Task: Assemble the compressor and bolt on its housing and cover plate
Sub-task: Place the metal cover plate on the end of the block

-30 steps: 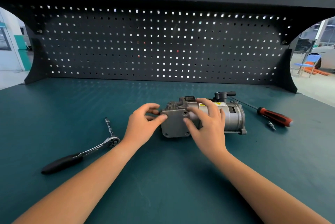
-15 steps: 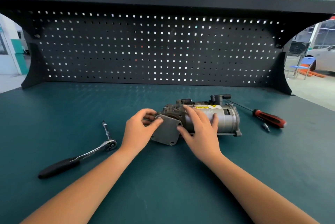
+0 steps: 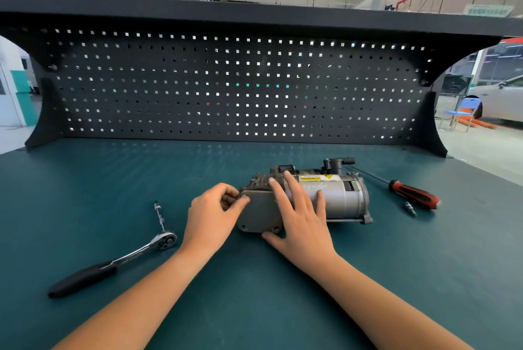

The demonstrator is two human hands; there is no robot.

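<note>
A grey metal compressor (image 3: 339, 198) lies on its side in the middle of the green bench, with a yellow warning label on top. A flat grey cover plate (image 3: 259, 215) sits against its left end. My left hand (image 3: 210, 213) pinches something small at the plate's upper left corner; the item itself is hidden by my fingers. My right hand (image 3: 300, 218) lies spread over the compressor body and the plate's right side, fingers straight, thumb near the plate's lower edge.
A ratchet wrench (image 3: 113, 260) with a black handle lies to the left on the bench. A red-and-black screwdriver (image 3: 410, 194) and a small bit (image 3: 410, 208) lie to the right. The black pegboard (image 3: 240, 89) closes off the back of the bench.
The camera view has tilted upward slightly. My left hand's fingers have closed in on the plate's upper left corner. My right hand stays spread on the compressor.
</note>
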